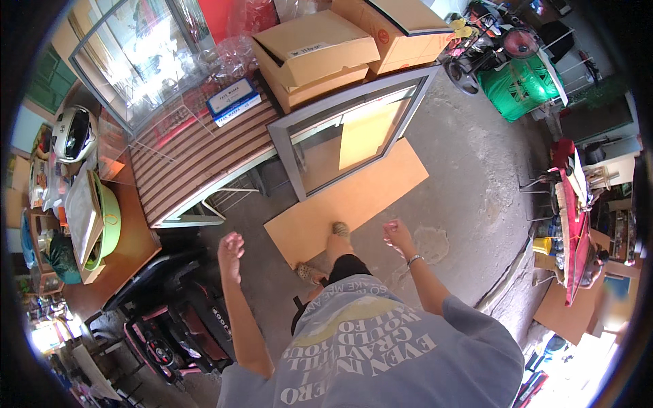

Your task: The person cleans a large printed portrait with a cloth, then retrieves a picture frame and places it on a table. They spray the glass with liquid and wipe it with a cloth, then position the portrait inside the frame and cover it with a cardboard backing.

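Stretching across the concrete floor point(469, 170), open ground is lying right of the flat brown board point(347, 200), whose far edge is touching the leaning glass-framed panel point(347, 132). Left hand point(231, 248) and right hand point(394, 232) are both curling loosely, holding nothing, hovering over the board's near edge.

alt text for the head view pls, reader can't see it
Seen from above, a person's empty left hand and right hand hang curled over a flat brown cardboard sheet on grey concrete floor, one foot on it. A grey-framed glass panel leans ahead, tan cardboard boxes behind.
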Available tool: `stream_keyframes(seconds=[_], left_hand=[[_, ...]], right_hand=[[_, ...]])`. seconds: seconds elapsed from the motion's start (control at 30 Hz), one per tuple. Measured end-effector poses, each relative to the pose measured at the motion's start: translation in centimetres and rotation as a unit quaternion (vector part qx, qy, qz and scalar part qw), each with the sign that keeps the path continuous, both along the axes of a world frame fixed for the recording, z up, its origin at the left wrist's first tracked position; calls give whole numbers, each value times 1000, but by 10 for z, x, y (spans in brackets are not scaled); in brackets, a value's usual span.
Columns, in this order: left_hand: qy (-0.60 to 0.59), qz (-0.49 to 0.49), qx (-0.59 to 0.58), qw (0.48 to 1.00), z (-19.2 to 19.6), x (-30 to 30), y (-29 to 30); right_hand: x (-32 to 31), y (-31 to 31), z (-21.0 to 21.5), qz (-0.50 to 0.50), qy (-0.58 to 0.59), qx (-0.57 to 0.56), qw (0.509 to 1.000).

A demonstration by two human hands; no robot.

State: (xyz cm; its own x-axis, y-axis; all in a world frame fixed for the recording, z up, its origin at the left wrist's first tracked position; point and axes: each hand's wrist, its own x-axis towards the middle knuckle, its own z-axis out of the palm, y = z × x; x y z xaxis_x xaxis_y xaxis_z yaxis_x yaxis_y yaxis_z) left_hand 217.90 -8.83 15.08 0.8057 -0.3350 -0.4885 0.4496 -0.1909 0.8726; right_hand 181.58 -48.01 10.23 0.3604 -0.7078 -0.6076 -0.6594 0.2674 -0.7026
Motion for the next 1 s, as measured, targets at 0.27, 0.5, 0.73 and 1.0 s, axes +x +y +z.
stream_keyframes(seconds=[0.27,0.5,0.73,1.0], left_hand=[[40,-38,148,987,-126,-62,-92],[-63,-13,185,981,-166,-103,-253],[-600,-138,301,728,-61,-73,-454],[-719,-215,259,608,49,5,-598]], right_hand=[[-61,-142,-73,-42,48,-3,998],[-57,-277,-146,185,65,-132,972],[32,-365,-112,231,-52,-255,937],[156,-343,-58,274,-233,-295,885]])
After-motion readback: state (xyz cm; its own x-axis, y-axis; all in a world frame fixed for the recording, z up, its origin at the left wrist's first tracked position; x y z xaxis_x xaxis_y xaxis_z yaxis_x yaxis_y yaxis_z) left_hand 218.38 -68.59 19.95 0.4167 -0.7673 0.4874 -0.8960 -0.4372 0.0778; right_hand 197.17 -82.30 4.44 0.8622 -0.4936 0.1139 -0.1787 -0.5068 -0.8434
